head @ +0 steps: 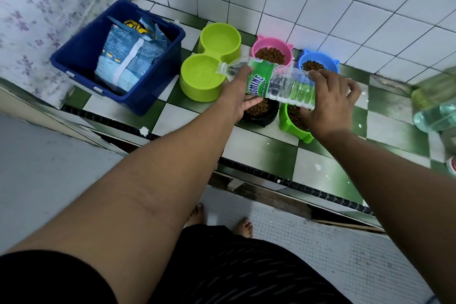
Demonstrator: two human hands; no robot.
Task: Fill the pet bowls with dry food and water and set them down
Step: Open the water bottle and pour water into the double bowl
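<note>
Both hands grip a clear plastic water bottle (276, 81) lying level: left hand (240, 96) at its neck, right hand (330, 101) at its base. Mouth over lime-green double bowl (209, 64) (kibble-filled black bowl (261, 111) beneath bottle).

The light is soft, even and rather dim, with a cool greenish cast; its source is not visible. Shadows are faint: a diffuse one lies on the checkered ledge (269, 153) below the arms. The white wall tiles (320, 7) are the brightest area, without harsh glare. Wide-angle distortion bends the tile lines and stretches the forearms near the lower edge. A bottle at the right edge (436, 103) is blurred and smeared, while the centre is fairly sharp.
</note>
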